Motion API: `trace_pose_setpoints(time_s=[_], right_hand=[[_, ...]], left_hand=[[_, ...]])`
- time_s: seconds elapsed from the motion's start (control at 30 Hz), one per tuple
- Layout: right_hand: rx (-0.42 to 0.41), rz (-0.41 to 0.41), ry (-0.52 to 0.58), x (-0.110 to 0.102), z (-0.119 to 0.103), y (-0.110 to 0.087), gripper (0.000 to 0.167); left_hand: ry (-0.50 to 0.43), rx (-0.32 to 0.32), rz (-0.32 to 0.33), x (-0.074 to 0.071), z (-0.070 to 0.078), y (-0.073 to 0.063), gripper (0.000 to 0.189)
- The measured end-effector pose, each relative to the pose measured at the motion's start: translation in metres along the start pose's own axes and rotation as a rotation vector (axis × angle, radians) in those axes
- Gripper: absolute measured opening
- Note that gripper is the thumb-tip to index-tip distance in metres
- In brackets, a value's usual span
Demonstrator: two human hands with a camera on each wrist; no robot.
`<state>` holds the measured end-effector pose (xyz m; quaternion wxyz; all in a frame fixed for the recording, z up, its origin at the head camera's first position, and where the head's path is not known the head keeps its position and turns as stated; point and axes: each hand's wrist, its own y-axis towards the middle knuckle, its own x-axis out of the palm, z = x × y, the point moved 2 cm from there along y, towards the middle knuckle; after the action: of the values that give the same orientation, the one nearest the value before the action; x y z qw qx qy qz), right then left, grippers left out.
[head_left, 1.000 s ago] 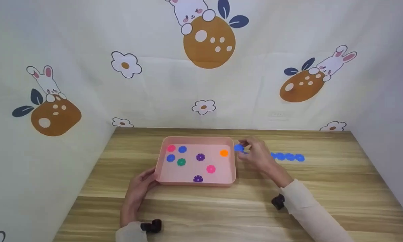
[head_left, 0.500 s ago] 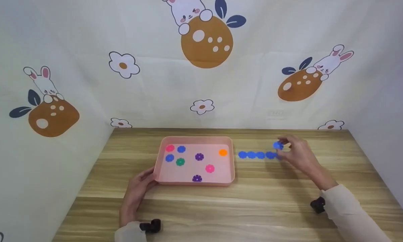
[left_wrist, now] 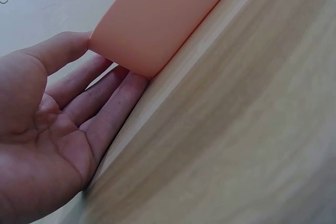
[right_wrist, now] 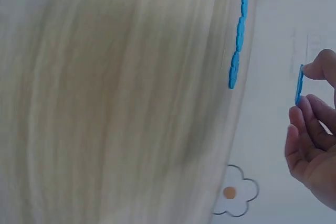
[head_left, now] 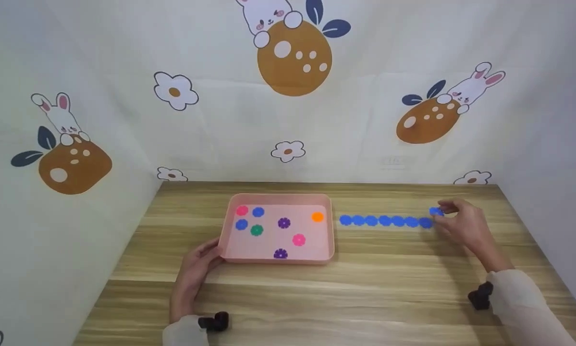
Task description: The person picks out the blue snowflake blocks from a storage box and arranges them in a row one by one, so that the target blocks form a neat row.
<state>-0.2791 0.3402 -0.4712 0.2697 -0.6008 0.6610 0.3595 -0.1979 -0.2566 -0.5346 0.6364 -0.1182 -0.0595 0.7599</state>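
Pinching a blue flower-shaped plastic disc (head_left: 435,211) in right hand (head_left: 463,224); touching a pink rectangular plastic tray (head_left: 280,199) with outstretched left hand (head_left: 196,266).

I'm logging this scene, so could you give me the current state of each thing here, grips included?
Pink tray: upright on the table, open-topped.
Eight pieces in the tray: lying loose, apart from one another.
Row of seven blue pieces: flat on the table, lined up.
Held blue piece: raised, apart from the row.
Left grip: holding a tray corner.
Right grip: pinching the held blue piece.
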Motion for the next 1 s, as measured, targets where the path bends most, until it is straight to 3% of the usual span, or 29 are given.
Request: trace_pose_setpoints(time_s=[0.17,0.43,0.8,1.0], right_hand=[[0.088,-0.078,0.007,0.002,0.018,0.004,0.052],[0.08,-0.184,-0.074,0.008,0.04,0.009,0.043],[0.096,-0.235,-0.058,0.011,0.042,0.012,0.047],[0.051,-0.208,-0.046,0.007,0.037,0.009,0.051]], left_hand=[[0.003,-0.007,0.012,0.0,0.001,-0.001,0.045],[-0.009,-0.02,0.004,0.001,0.0,0.0,0.043],[0.001,-0.019,0.004,-0.001,-0.001,0.0,0.044],[-0.071,0.018,0.001,0.002,0.0,0.002,0.044]])
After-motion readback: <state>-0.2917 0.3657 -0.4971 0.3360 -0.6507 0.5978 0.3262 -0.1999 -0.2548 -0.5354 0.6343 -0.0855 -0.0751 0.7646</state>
